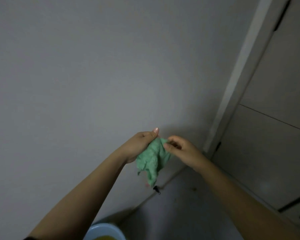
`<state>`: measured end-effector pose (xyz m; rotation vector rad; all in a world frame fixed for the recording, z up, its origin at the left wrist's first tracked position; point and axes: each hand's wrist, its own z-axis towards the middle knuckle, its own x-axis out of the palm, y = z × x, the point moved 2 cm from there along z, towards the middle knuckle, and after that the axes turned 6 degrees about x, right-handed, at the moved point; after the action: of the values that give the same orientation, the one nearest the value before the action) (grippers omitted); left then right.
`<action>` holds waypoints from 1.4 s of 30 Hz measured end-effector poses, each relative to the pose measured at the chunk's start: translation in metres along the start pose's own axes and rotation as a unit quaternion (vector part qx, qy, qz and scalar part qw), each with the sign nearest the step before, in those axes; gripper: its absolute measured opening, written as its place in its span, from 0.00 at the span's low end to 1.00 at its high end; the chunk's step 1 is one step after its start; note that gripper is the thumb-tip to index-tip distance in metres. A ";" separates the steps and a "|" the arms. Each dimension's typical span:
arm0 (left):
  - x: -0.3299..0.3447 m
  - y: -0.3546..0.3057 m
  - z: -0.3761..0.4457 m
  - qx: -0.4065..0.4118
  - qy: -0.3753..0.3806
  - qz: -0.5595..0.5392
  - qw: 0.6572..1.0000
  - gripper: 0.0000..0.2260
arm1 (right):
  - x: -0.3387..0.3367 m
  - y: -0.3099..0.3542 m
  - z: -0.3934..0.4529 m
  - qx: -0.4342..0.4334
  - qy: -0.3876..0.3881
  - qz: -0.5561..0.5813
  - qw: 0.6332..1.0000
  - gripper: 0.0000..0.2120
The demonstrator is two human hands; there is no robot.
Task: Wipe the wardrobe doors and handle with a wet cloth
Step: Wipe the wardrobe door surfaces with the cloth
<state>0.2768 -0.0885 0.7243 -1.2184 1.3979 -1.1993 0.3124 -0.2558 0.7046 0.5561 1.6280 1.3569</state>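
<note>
A crumpled green cloth (151, 161) hangs between both hands in front of a plain grey wall. My left hand (139, 144) grips its upper left part, thumb up. My right hand (180, 149) pinches the cloth's top right edge with curled fingers. The wardrobe (270, 104) stands at the right, its pale doors running up the frame, with a dark slot handle (282, 15) near the top right.
A light blue basin (106, 231) with yellowish contents sits on the floor at the bottom, below my left forearm. A small black object (157, 189) lies at the foot of the wall. Grey floor (189, 213) stretches between wall and wardrobe.
</note>
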 end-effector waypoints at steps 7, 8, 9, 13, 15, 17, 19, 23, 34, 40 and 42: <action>0.106 -0.003 0.081 -0.086 0.173 0.038 0.980 0.21 | -0.146 -0.052 -0.032 0.085 -0.207 0.065 0.973 0.04; 0.129 -0.002 0.096 -0.092 0.203 0.044 0.974 0.22 | -0.174 -0.060 -0.040 0.090 -0.227 0.051 0.968 0.04; 0.146 0.000 0.109 -0.100 0.231 0.039 0.967 0.22 | -0.195 -0.065 -0.045 0.091 -0.238 0.033 0.966 0.05; 0.216 0.001 0.157 -0.101 0.343 0.058 0.932 0.22 | -0.269 -0.088 -0.060 0.094 -0.309 0.002 0.947 0.05; 0.243 -0.001 0.177 -0.090 0.352 0.040 0.931 0.21 | -0.304 -0.100 -0.066 0.097 -0.355 -0.001 0.930 0.06; 0.260 -0.004 0.194 -0.079 0.314 -0.043 0.945 0.18 | -0.330 -0.106 -0.072 0.106 -0.379 -0.022 0.919 0.05; 0.284 -0.009 0.225 -0.085 0.242 -0.133 0.957 0.22 | -0.364 -0.119 -0.077 0.116 -0.410 -0.028 0.904 0.06; 0.320 -0.018 0.278 -0.106 0.169 -0.185 0.962 0.35 | -0.406 -0.139 -0.077 0.125 -0.422 -0.042 0.897 0.09; 0.414 -0.096 0.446 0.110 0.302 0.176 0.931 0.11 | -0.539 -0.138 -0.027 0.149 -0.465 -0.150 0.860 0.14; 0.465 -0.158 0.532 0.268 0.320 0.195 0.887 0.09 | -0.618 -0.125 -0.016 0.168 -0.555 -0.224 0.783 0.08; 0.481 -0.179 0.549 0.324 0.317 0.195 0.870 0.13 | -0.638 -0.124 -0.015 0.158 -0.579 -0.242 0.763 0.10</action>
<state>0.7869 -0.6321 0.8187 -0.0460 1.4067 -1.6542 0.6313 -0.8111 0.8154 0.8563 0.8076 0.1585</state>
